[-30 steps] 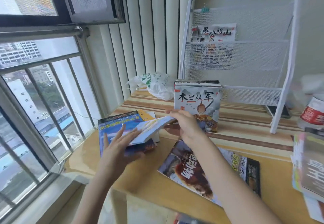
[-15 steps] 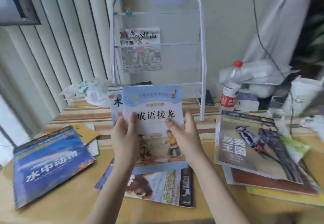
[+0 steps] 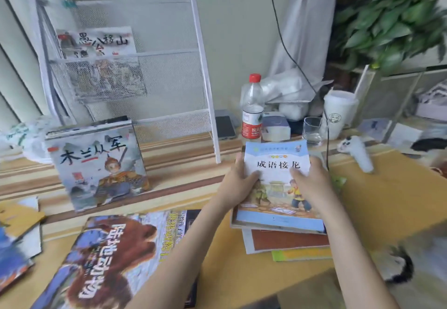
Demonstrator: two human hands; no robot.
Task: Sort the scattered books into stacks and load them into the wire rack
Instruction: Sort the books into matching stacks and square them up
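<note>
A light-blue children's book (image 3: 275, 161) lies on top of a stack of books (image 3: 287, 242) at the table's right. My left hand (image 3: 238, 183) grips its left edge and my right hand (image 3: 312, 183) rests on its right side. The white wire rack (image 3: 205, 76) stands at the back left with one book (image 3: 96, 42) in its upper pocket. A grey-covered book stack (image 3: 96, 158) stands upright in front of the rack. A large book with a brown bear (image 3: 108, 260) lies flat near me.
A blue book (image 3: 12, 258) and a yellow one (image 3: 19, 216) lie at the left edge. A red-capped water bottle (image 3: 252, 110), a phone (image 3: 225, 127), a glass (image 3: 312, 129), a white cup (image 3: 338, 113) and a plant (image 3: 391, 18) crowd the back right.
Both hands picked the light-blue book up from the left pile, carried it right across the table and lowered it onto the right-hand stack. My view has swung right.
</note>
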